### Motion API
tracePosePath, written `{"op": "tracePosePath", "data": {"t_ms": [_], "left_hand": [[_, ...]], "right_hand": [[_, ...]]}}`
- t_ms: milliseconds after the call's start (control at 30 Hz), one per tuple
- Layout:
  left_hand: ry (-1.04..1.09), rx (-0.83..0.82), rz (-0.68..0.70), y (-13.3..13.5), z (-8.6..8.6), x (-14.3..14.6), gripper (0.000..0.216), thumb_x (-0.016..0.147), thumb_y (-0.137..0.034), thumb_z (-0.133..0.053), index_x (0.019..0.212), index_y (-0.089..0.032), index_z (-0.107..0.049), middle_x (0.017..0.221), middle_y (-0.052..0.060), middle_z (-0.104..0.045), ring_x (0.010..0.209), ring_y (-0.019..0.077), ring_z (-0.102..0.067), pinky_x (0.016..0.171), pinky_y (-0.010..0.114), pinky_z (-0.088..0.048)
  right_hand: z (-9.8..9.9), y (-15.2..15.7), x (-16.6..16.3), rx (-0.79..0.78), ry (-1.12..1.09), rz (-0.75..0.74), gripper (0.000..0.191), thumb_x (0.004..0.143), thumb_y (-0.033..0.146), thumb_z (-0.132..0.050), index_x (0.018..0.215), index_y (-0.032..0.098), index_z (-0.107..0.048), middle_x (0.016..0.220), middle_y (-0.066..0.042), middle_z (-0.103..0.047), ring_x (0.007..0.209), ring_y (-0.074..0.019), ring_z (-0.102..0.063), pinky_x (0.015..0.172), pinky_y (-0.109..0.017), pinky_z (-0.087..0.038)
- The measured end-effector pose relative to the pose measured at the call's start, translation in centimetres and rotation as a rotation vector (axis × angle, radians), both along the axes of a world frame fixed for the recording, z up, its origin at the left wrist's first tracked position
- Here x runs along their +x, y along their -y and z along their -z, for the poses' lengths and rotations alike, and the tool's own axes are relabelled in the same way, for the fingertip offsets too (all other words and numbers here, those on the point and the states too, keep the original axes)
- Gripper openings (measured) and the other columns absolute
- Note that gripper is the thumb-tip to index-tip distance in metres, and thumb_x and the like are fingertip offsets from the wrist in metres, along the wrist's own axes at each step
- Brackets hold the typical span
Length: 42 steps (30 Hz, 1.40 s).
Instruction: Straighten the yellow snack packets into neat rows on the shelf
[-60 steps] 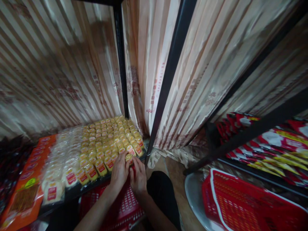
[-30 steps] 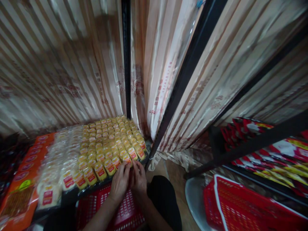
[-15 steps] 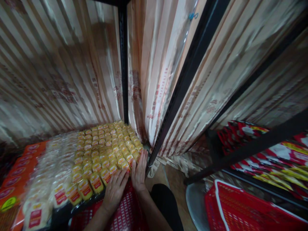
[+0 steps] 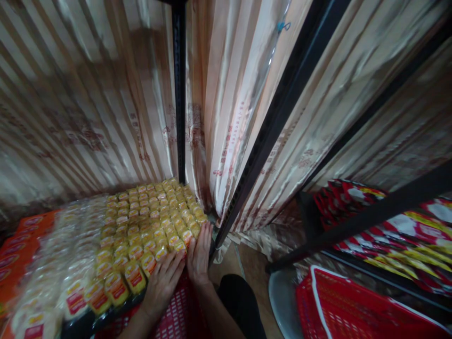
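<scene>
Rows of small yellow wrapped packs [image 4: 136, 235] with red and yellow labels fill the right part of a black-edged shelf [image 4: 116, 316]. My left hand [image 4: 163, 278] lies against the front packs, fingers stretched and close together. Beside it, my right hand [image 4: 199, 256] rests along the right front corner of the rows, its fingers straight and pointing away from me. Neither hand is wrapped round a pack. Some of the front packs are hidden behind my hands. Below my forearms a red plastic basket [image 4: 173, 316] is partly visible.
Pale wrapped packs [image 4: 76, 249] and an orange printed box [image 4: 26, 235] lie left. A black post [image 4: 254, 155] rises by my right hand, with a patterned curtain [image 4: 106, 94] behind. On the right are red, white and yellow bags [image 4: 402, 226], another red basket [image 4: 356, 301] and a grey round surface [image 4: 280, 301].
The view has shifted a little, so the packs and posts sit slightly further left. Both hands stay against the front of the yellow packs, with little change in their pose.
</scene>
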<state>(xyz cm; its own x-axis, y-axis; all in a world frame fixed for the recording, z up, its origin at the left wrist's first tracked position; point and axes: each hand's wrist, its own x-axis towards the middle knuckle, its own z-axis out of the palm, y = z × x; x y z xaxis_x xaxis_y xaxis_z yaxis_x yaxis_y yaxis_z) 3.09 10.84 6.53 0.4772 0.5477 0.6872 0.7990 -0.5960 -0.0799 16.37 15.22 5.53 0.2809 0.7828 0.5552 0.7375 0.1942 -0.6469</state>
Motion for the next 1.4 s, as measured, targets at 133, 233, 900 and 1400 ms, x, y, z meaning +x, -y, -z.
{"op": "tracePosePath", "data": {"t_ms": [133, 233, 900, 1400], "left_hand": [[0.029, -0.012, 0.01, -0.2, 0.1, 0.0, 0.035, 0.091, -0.018, -0.032, 0.112, -0.024, -0.061, 0.115, 0.0, -0.066, 0.12, 0.0159, -0.048, 0.106, 0.035, -0.03], [-0.015, 0.004, 0.046, -0.4, -0.1, -0.1, 0.035, 0.09, -0.013, -0.034, 0.111, -0.022, -0.061, 0.117, 0.002, -0.065, 0.123, 0.0168, -0.045, 0.106, 0.036, -0.032], [0.025, 0.095, -0.023, -1.1, 0.3, 0.0, 0.031, 0.085, -0.015, -0.048, 0.115, -0.012, -0.056, 0.109, 0.01, -0.067, 0.111, 0.0177, -0.056, 0.098, 0.032, -0.042], [-0.07, 0.092, -0.063, -1.2, -0.6, 0.0, 0.037, 0.085, -0.014, -0.046, 0.121, -0.012, -0.052, 0.12, 0.009, -0.062, 0.123, 0.0207, -0.048, 0.107, 0.039, -0.032]], "right_hand": [[-0.2, -0.8, 0.7, 0.012, -0.022, 0.023, 0.059, 0.095, 0.028, -0.028, 0.146, 0.014, 0.0, 0.153, -0.015, -0.003, 0.14, -0.0288, -0.004, 0.107, -0.059, -0.023], [0.0, -1.4, 0.8, 0.02, -0.036, -0.002, 0.058, 0.096, 0.028, -0.025, 0.145, 0.015, 0.003, 0.153, -0.015, -0.005, 0.14, -0.0279, -0.004, 0.108, -0.058, -0.023], [-0.2, -1.9, -1.6, -0.025, 0.004, 0.118, 0.068, 0.093, 0.036, -0.034, 0.145, 0.012, 0.003, 0.152, -0.019, -0.006, 0.139, -0.0315, -0.01, 0.104, -0.058, -0.028], [-0.7, -1.9, -1.6, -0.062, 0.009, 0.125, 0.068, 0.092, 0.038, -0.036, 0.146, 0.009, -0.004, 0.151, -0.021, -0.009, 0.139, -0.0314, -0.009, 0.104, -0.057, -0.026]]}}
